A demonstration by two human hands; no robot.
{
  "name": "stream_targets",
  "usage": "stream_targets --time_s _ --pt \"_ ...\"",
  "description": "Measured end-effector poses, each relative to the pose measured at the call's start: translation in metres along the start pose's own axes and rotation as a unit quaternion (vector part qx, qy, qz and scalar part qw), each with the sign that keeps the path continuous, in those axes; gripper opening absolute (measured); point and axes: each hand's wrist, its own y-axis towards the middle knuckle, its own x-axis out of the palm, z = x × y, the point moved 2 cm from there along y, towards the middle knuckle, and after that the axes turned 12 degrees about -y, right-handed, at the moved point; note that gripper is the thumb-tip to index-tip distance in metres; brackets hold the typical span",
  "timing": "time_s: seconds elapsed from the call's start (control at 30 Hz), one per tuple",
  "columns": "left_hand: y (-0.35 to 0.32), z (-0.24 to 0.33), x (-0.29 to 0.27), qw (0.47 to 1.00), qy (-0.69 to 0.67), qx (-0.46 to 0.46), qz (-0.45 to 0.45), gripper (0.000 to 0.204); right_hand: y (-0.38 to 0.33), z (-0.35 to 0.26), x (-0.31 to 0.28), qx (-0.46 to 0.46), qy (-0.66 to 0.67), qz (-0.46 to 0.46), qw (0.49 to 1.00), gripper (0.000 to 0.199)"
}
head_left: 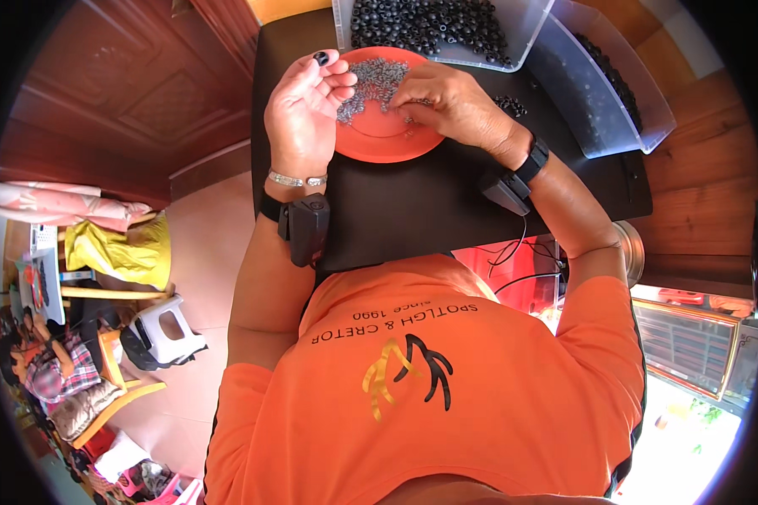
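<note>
At the left rim of the orange-red plate, my left hand is raised with its palm turned up. A small round black plastic piece with a light spot at its centre is pinched at the tips of its thumb and finger; the other fingers curl loosely. My right hand reaches over the plate from the right. Its fingertips are pressed together at the small silvery metal parts heaped on the plate. What lies between those fingertips is too small to make out.
Beyond the plate a clear plastic bin holds many black pieces. To the right stands a second translucent bin with dark pieces. A small pile of black pieces lies on the dark tabletop. Another person sits at far left.
</note>
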Motion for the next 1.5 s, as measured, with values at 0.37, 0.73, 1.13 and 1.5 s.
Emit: stream_targets --time_s 0.37,0.73,1.13,1.5 --pt "0.001 0.003 0.000 0.999 -0.014 0.020 0.023 0.022 0.033 -0.026 0.035 -0.134 -0.060 -0.051 0.988 0.010" --pt "0.002 0.002 0.002 1.000 -0.018 0.001 0.022 0.021 0.035 -0.014 0.052 -0.066 -0.085 -0.103 0.989 0.012" --pt "-0.007 -0.010 0.010 0.999 0.006 -0.051 -0.007 0.021 0.025 0.000 -0.015 0.193 0.339 0.070 0.918 0.012" --pt "-0.019 -0.034 0.019 0.987 0.100 -0.096 -0.078 0.020 0.014 -0.014 -0.012 0.132 0.375 0.083 0.914 0.012"
